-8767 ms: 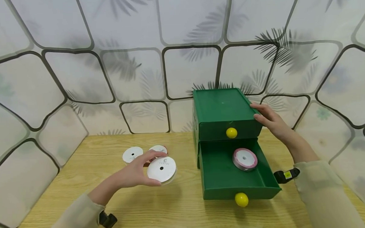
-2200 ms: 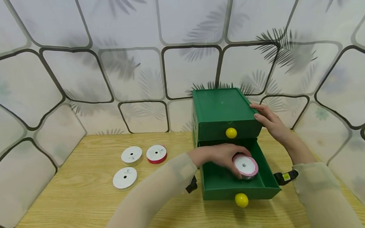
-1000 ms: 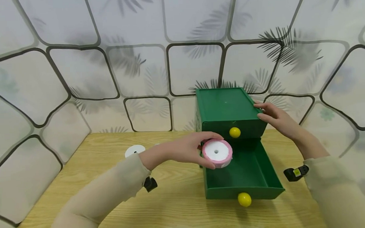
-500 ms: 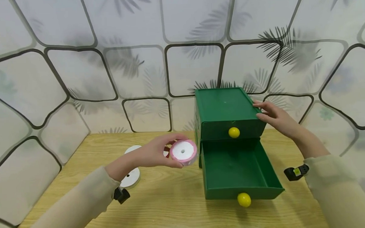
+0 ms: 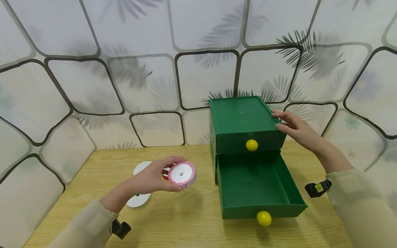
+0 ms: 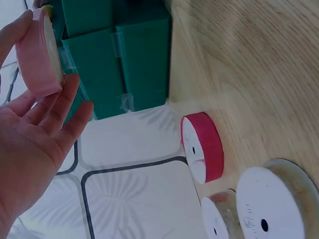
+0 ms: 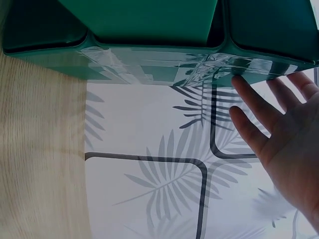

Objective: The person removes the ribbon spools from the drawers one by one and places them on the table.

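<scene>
While the right hand (image 5: 292,127) steadies a green chest (image 5: 242,117) at the far side, the left hand (image 5: 151,178) holds a pink spool (image 5: 182,174) above the wooden table (image 5: 189,226), fingers and thumb curled round its rim so that the white face tilts up toward the camera. The spool hangs clear of the tabletop, left of the chest and well outside the open drawer (image 5: 258,184). Below and behind the left hand lie three more spools: a white spool (image 5: 138,201) flat on the table beneath the wrist, a second white spool (image 5: 141,167) farther back, and a red spool (image 6: 203,147), mostly hidden by the fingers in the head view but plain from the left wrist, lying flat near the wall.

Further right, the lower drawer stands pulled fully out, its inside bare, a yellow knob (image 5: 263,218) on its front. The upper drawer is closed, with its own knob (image 5: 251,144). The right hand lies with straight, relaxed fingers against the chest's top right edge, gripping nothing; the placing looks meant to keep the light chest from sliding. From the right wrist, clear tape (image 7: 149,62) shows across the chest's side.

The table is pale wood with a visible grain. Padded white panels (image 5: 144,82), printed with grey palm fronds and dark rounded outlines, close the scene in on all sides.
</scene>
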Demonstrator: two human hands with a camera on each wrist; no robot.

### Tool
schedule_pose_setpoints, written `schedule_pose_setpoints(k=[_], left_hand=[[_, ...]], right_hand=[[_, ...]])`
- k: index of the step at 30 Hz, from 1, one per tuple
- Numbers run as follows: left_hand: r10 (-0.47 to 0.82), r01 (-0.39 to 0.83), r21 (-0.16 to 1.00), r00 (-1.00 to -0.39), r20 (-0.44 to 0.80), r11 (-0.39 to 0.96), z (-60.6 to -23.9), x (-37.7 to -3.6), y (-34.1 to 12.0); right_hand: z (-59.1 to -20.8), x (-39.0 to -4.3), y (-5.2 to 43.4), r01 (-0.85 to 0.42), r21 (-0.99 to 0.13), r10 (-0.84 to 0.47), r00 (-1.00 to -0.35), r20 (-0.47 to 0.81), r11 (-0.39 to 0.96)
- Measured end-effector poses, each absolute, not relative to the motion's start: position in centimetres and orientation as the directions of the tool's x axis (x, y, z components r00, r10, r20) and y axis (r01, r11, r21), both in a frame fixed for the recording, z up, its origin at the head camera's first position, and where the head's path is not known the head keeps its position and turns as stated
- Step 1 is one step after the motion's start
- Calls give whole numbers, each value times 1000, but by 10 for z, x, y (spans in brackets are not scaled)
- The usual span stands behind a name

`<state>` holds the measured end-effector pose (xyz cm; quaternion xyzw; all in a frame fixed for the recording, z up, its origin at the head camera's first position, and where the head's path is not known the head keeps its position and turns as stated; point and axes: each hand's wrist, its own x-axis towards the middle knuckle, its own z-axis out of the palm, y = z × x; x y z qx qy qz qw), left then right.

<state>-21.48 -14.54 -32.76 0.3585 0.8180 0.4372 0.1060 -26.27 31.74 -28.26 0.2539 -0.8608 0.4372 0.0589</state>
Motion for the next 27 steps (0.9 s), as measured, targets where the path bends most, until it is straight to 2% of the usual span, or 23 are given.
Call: schedule_pose_setpoints(k=[7,18,27], left_hand=[[678,542,735,-719,156,406,-343,-215,-159],[671,506,722,-737,77,473,-369,-220,-180],[695,519,701,-718,47,489,-380,-222,-189]], right_hand=[[-287,-263,319,-491,-725,-386,-863,327,483],[-288,-261,320,-504,-731,-392,-854,342,460],[-288,-263,321,-508,-730,-399,-851,342,457]])
